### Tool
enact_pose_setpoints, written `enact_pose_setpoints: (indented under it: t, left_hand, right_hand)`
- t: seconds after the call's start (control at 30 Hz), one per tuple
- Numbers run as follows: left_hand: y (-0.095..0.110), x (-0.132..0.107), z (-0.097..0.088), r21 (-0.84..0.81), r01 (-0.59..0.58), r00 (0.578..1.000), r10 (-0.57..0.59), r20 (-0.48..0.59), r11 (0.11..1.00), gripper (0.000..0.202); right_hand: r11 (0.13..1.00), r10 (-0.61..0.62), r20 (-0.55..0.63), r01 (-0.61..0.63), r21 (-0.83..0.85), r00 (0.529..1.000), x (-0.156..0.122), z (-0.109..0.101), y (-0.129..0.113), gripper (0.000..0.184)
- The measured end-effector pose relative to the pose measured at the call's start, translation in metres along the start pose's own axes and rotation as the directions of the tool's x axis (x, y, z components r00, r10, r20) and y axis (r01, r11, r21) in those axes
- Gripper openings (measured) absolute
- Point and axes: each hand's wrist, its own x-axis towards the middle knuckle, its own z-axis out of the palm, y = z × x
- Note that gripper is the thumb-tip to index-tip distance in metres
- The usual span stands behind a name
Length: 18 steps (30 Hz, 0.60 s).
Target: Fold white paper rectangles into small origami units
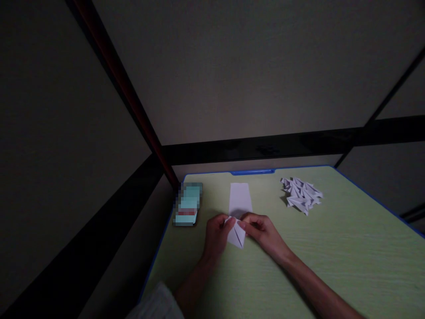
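Note:
A small folded piece of white paper point(236, 235) is held between my two hands, above the near middle of the table. My left hand point(217, 232) pinches its upper left side, thumb on top. At the upper right side, my right hand point(260, 228) grips the same paper with thumb and fingers. Two flaps of the fold meet along a dark slanting line. Just beyond my hands lies a flat white sheet of paper point(240, 197), its near edge partly hidden by them.
A pile of folded white paper pieces point(301, 195) sits at the back right of the light green table point(348, 248). At the left edge lies a blurred, phone-like flat object point(188, 204). A blue handle point(253, 172) is on the far rim, close to the wall.

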Motion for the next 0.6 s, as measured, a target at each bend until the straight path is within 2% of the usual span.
enact_pose_setpoints:
  t: [0.07,0.13,0.23,0.43,0.53,0.6]
  left_hand:
    - [-0.0007,-0.0016,0.0008,-0.018,-0.019,1.000,0.018,-0.025,1.000,0.027]
    - [-0.0017,-0.0037,0.0022,-0.031,-0.034,0.999,0.033,-0.033,0.999,0.027]
    - [-0.0041,-0.0061,0.0051,-0.053,-0.043,0.999,0.042,-0.026,0.998,0.027]
    - [-0.0068,-0.0074,0.0074,-0.115,-0.029,0.995,0.017,-0.100,0.993,0.027]
    - [-0.0074,-0.0074,0.0072,-0.160,-0.020,0.989,-0.003,-0.145,0.987,0.027]
    - [-0.0082,-0.0073,0.0081,-0.198,-0.012,0.989,-0.018,-0.146,0.980,0.028]
  right_hand:
    - [0.987,0.018,-0.072,-0.007,0.159,0.997,-0.0004,0.0014,0.0017,0.023]
    - [0.949,0.050,-0.144,-0.002,0.315,0.988,-0.0014,0.0026,0.0043,0.026]
    - [0.917,0.064,-0.173,0.010,0.398,0.983,-0.0026,0.0031,0.0066,0.033]
    - [0.959,0.052,-0.175,0.000,0.284,0.983,-0.0027,0.0051,0.0040,0.028]
    - [0.996,0.035,-0.088,-0.028,0.087,0.996,-0.0052,0.0084,0.0032,0.028]
    - [0.997,0.000,-0.092,-0.008,-0.082,0.996,-0.0077,0.0097,0.0028,0.033]
